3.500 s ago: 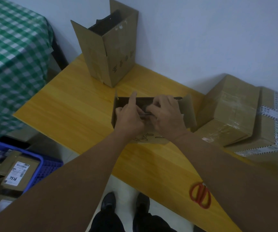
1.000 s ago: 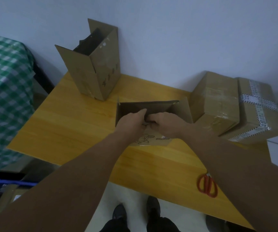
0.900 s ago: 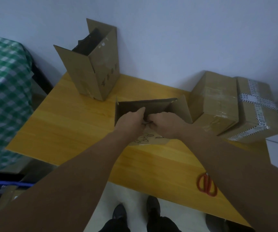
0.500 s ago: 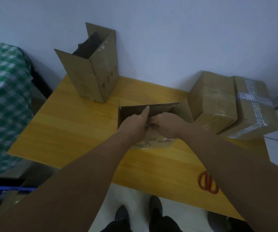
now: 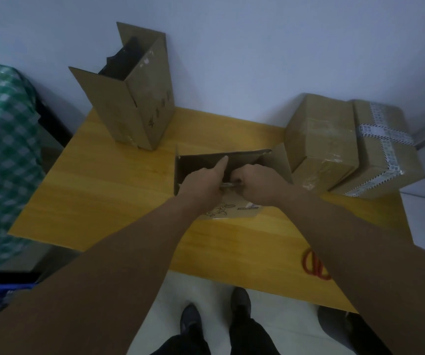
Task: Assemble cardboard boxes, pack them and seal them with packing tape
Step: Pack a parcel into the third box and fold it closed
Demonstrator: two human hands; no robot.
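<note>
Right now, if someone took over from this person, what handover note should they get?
Hands: the left hand is over the open box in the middle, index finger straight, grip unclear. The right hand has fingers curled on a small grey object between the hands; I cannot tell what it is.
Done: plain sealed box and patterned-tape box, at right.
Left: close, pack and tape the open box; the tall open box, back left, is unsealed.
Scissors lie by the right forearm; no tape roll in view.

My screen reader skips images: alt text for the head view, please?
The left hand and right hand meet at the near wall of an open cardboard box on a yellow table. A tall open box stands behind; sealed boxes and red scissors lie to the right.
</note>
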